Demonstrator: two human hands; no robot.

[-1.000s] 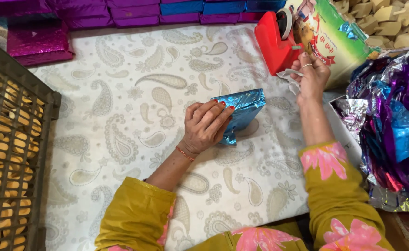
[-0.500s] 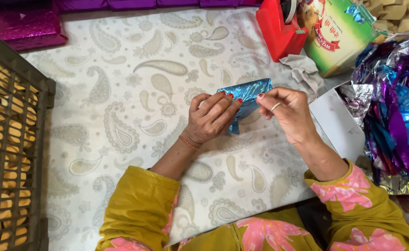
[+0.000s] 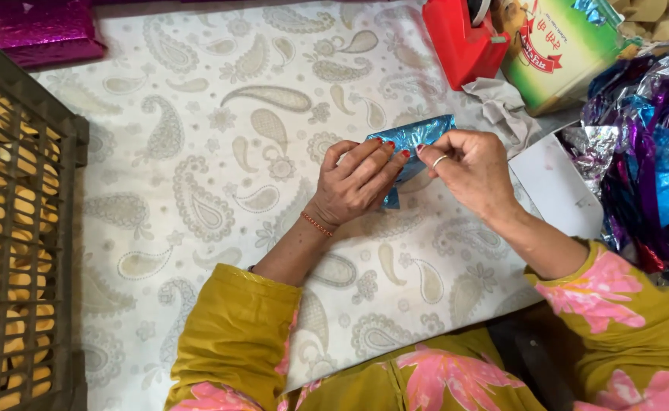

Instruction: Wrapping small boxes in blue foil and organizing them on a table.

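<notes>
Blue packet (image 3: 414,141) mid-cloth (image 3: 197,152), pinned flat so foil stays folded. L hand (image 3: 357,183) pressing down on it, fingers together. R hand (image 3: 467,171) pinching packet edge at 3 o'clock. Red tape holder (image 3: 460,38) at 1 o'clock, close for reach. Crate (image 3: 15,228) at 9.

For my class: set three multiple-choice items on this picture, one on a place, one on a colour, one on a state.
1. Where does the red tape dispenser stand?
A. beyond the hands
B. inside the crate
C. on the lap

2. What colour is the foil packet between the hands?
A. gold
B. blue
C. green

3. How is the packet held?
A. lying untouched
B. by one hand only
C. by both hands

Answers: 1 A, it stands on the patterned cloth above the hands; 2 B, its foil shines blue; 3 C, left hand and right hand both grip it.
</notes>
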